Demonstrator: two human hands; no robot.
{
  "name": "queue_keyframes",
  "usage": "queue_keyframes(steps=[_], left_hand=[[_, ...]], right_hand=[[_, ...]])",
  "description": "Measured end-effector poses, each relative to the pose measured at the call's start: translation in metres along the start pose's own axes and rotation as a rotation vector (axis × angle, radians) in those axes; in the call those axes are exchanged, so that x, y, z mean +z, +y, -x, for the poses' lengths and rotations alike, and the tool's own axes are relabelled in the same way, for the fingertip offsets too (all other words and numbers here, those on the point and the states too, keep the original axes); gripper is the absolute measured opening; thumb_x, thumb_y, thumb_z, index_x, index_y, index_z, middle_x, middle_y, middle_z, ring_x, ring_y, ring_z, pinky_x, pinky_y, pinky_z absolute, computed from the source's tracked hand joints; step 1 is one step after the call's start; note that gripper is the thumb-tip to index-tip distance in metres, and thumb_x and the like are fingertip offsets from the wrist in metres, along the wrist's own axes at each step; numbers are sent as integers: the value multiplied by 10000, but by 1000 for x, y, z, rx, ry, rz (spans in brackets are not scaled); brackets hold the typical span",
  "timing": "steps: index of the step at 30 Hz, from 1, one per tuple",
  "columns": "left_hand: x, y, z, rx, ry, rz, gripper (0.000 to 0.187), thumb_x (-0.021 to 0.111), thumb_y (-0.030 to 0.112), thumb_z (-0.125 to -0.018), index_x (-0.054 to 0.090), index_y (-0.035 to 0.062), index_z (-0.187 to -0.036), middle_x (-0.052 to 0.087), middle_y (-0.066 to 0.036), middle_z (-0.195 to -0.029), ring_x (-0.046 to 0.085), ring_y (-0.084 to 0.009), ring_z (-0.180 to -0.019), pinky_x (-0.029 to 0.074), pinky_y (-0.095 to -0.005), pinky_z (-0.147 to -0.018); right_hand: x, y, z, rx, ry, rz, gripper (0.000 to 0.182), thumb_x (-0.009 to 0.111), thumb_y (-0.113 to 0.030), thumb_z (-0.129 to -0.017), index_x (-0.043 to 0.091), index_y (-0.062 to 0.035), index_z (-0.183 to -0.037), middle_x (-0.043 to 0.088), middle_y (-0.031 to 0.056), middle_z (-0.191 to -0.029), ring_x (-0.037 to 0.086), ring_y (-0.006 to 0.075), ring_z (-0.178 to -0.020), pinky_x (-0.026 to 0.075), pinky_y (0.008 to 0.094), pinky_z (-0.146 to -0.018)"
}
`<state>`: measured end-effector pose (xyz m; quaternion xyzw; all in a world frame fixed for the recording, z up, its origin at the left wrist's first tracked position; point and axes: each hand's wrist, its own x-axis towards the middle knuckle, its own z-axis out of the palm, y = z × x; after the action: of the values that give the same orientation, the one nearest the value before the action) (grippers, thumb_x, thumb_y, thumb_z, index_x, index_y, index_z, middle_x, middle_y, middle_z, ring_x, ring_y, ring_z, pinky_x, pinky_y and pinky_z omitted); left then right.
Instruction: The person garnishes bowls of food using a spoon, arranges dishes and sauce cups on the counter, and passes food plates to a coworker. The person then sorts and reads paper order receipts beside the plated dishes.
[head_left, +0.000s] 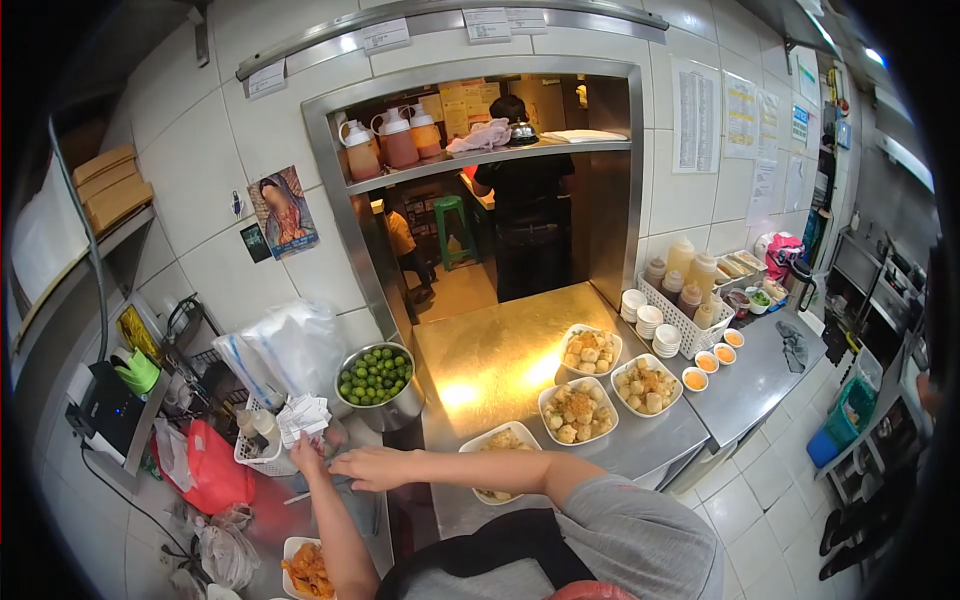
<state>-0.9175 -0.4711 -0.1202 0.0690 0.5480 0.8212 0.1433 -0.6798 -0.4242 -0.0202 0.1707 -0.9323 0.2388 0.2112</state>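
Observation:
My left hand point(308, 457) is closed around the lower edge of a small bunch of white paper slips point(303, 416) at the left counter. Close beside it, my right hand point(368, 468) reaches leftward with its fingers stretched out and nothing visible in them. A steel pot of green limes point(376, 376) stands just beyond both hands. Under my right forearm, a white bowl of pale round pieces point(497, 441) is partly hidden. Similar bowls with crumbly brown topping point(578, 410) sit farther right on the steel counter.
A white basket point(262, 460) with bottles and plastic bags point(285, 345) stands at the left. Sauce bottles fill another basket point(690, 318) at the right, near small orange sauce cups point(695, 379). Beyond the pass-through window, a person in dark clothes point(528, 215) stands.

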Motion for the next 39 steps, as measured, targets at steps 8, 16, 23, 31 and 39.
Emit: queue_keyframes(steps=[8,16,23,31,39], left_hand=[[-6,-9,-1,44,-39,-67,154,565,185,-827,583,49,-756,519,4,-612,450,-78,-494,338,-224,-435],[-7,14,31,-21,-77,-94,173,583,170,-832,591,7,-776,595,-37,-709,536,-66,-606,394,-185,-474],[-11,12,31,-217,-31,168,119,555,152,-842,563,34,-847,594,-29,-772,582,-88,-662,447,-193,-532],[-16,-5,36,-309,-98,363,170,538,161,-848,568,21,-940,605,-43,-864,586,-111,-764,454,-224,-636],[-17,-12,36,-328,-107,384,197,542,175,-851,557,23,-977,607,-44,-896,589,-116,-803,457,-234,-671]], right_hand=[[-16,20,-9,203,-88,23,393,627,-181,-714,534,-37,-1068,567,165,-1031,549,330,-960,441,400,-825],[-3,106,-57,252,177,-31,265,616,-89,-709,595,-4,-959,618,161,-888,602,300,-802,475,336,-723],[31,109,-95,161,201,141,304,631,-72,-684,561,-17,-974,547,148,-1044,490,315,-1012,410,380,-840],[53,125,-94,24,117,314,359,652,-50,-637,568,-40,-986,525,109,-1118,477,295,-1048,372,386,-884],[51,128,-95,13,71,324,352,644,-53,-643,565,-45,-985,525,97,-1127,474,288,-1050,354,386,-900]])
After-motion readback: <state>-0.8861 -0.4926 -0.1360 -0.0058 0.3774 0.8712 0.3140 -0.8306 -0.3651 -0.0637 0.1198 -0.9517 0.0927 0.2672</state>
